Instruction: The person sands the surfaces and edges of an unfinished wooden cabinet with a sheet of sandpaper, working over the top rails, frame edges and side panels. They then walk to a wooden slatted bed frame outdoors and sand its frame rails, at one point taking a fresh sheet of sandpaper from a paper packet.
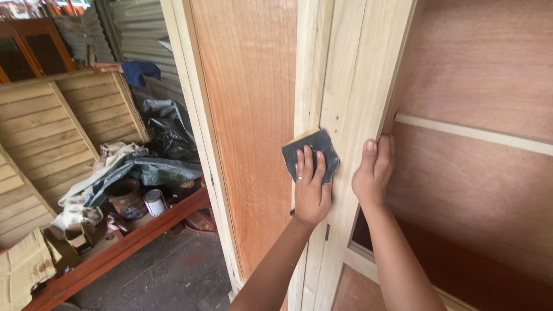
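My left hand (311, 187) presses a dark piece of sandpaper (311, 148) flat against the pale upright frame (337, 69) of a wooden cabinet door. A ring shows on one finger. My right hand (373, 173) grips the right edge of the same upright, thumb on the front face, fingers wrapped behind the edge. Reddish-brown plywood panels (247, 103) lie on both sides of the upright.
At the left stands a slatted wooden panel (52, 126). A red-framed bench (132, 239) holds paint tins (154, 202), rags and a dark plastic sheet (164, 129). Corrugated metal (141, 34) forms the back wall. A pale shelf strip (472, 132) crosses the inside panel at right.
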Demonstrator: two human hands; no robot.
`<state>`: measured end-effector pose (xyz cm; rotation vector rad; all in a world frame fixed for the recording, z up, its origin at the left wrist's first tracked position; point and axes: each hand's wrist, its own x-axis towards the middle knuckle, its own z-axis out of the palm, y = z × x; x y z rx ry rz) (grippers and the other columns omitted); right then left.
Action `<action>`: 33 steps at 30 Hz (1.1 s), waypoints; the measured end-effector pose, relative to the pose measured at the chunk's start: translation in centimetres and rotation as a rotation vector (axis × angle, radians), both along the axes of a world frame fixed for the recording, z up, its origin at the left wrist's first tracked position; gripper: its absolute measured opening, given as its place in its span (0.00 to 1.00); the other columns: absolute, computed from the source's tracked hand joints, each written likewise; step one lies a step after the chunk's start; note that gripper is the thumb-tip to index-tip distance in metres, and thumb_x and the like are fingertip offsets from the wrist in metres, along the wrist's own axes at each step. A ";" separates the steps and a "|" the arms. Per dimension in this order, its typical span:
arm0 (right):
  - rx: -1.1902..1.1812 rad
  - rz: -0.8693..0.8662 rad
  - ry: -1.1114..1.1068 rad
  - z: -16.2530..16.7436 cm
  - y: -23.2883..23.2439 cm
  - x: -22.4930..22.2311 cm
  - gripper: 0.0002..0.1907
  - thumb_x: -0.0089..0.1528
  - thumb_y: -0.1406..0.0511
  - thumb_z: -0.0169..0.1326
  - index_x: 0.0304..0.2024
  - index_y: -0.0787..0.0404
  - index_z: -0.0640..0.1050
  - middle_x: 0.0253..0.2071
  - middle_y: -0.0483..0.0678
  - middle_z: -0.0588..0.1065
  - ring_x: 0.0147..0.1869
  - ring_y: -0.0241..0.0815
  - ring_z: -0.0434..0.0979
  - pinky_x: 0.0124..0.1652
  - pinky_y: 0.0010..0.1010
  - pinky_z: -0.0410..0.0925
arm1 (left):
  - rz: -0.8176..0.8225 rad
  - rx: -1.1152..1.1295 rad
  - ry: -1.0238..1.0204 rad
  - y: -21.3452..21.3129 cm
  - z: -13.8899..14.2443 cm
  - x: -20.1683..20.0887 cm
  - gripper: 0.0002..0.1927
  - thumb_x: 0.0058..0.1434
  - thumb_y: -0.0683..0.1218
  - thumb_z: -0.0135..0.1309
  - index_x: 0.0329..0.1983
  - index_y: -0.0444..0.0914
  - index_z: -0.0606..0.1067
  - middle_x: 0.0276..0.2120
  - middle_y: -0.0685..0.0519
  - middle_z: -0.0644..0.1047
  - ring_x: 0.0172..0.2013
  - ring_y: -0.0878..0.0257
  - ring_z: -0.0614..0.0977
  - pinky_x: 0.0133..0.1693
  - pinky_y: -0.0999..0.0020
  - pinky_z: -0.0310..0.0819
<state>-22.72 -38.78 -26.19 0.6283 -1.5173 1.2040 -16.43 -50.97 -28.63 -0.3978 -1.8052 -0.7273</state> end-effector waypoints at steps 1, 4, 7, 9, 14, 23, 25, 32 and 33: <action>0.001 0.007 0.018 0.0 0.0 0.0 0.25 0.77 0.52 0.37 0.42 0.69 0.68 0.41 0.58 0.68 0.44 0.57 0.70 0.46 0.44 0.64 | 0.003 -0.003 0.003 -0.2 0.6 -0.4 0.38 0.63 0.41 0.47 0.78 0.37 0.55 0.78 0.35 0.48 0.77 0.34 0.46 0.74 0.40 0.40; 0.015 0.039 0.053 0.2 0.0 0.1 0.25 0.76 0.52 0.37 0.44 0.69 0.69 0.41 0.58 0.69 0.45 0.55 0.71 0.46 0.43 0.65 | -0.003 -0.014 0.091 -0.7 7.3 -2.2 0.37 0.65 0.43 0.48 0.78 0.38 0.54 0.78 0.37 0.47 0.77 0.35 0.46 0.74 0.39 0.39; 0.010 0.047 0.007 0.3 0.0 0.2 0.25 0.76 0.52 0.36 0.43 0.68 0.69 0.41 0.56 0.69 0.44 0.52 0.72 0.45 0.42 0.65 | 0.039 -0.044 0.281 -1.0 17.3 -4.0 0.31 0.76 0.46 0.43 0.81 0.45 0.52 0.81 0.47 0.46 0.81 0.43 0.47 0.78 0.42 0.42; 0.009 0.045 -0.023 0.2 0.0 0.1 0.25 0.76 0.51 0.36 0.43 0.68 0.69 0.40 0.55 0.69 0.44 0.51 0.72 0.45 0.42 0.66 | 0.061 -0.050 0.314 -1.0 21.3 -3.8 0.30 0.78 0.46 0.42 0.82 0.47 0.53 0.81 0.49 0.46 0.81 0.45 0.48 0.79 0.43 0.44; 0.004 0.062 -0.005 -0.1 -0.1 0.0 0.24 0.76 0.52 0.37 0.45 0.68 0.69 0.42 0.56 0.69 0.45 0.51 0.72 0.46 0.42 0.66 | 0.053 -0.041 0.258 -1.2 16.6 -2.6 0.31 0.75 0.44 0.41 0.81 0.47 0.54 0.82 0.50 0.49 0.81 0.45 0.51 0.77 0.52 0.57; 0.006 -0.007 0.044 0.6 -0.7 0.5 0.21 0.76 0.56 0.39 0.43 0.70 0.71 0.42 0.58 0.69 0.45 0.56 0.72 0.45 0.45 0.65 | 0.115 -0.124 0.275 -2.0 16.0 -1.6 0.32 0.72 0.44 0.46 0.79 0.45 0.56 0.79 0.48 0.50 0.78 0.42 0.57 0.63 0.58 0.75; -0.008 -0.007 0.006 0.6 -0.7 0.6 0.21 0.75 0.56 0.39 0.42 0.70 0.70 0.41 0.58 0.69 0.43 0.55 0.72 0.44 0.44 0.66 | 0.177 -0.126 0.299 -2.1 22.3 -2.4 0.31 0.74 0.45 0.43 0.79 0.49 0.55 0.80 0.52 0.49 0.78 0.45 0.57 0.60 0.62 0.78; 0.147 -0.073 -0.006 3.7 1.1 0.3 0.18 0.70 0.58 0.47 0.42 0.70 0.72 0.42 0.56 0.71 0.41 0.50 0.72 0.41 0.40 0.66 | 0.205 -0.113 0.399 -1.5 27.1 -2.4 0.30 0.77 0.46 0.43 0.81 0.48 0.54 0.80 0.55 0.48 0.78 0.45 0.56 0.61 0.60 0.79; 0.147 -0.066 -0.128 5.1 1.4 0.2 0.18 0.70 0.58 0.47 0.48 0.69 0.72 0.44 0.56 0.72 0.42 0.48 0.73 0.42 0.39 0.67 | 0.171 -0.095 0.365 -1.3 25.0 -2.1 0.31 0.75 0.45 0.43 0.80 0.47 0.54 0.80 0.53 0.49 0.78 0.44 0.56 0.59 0.60 0.79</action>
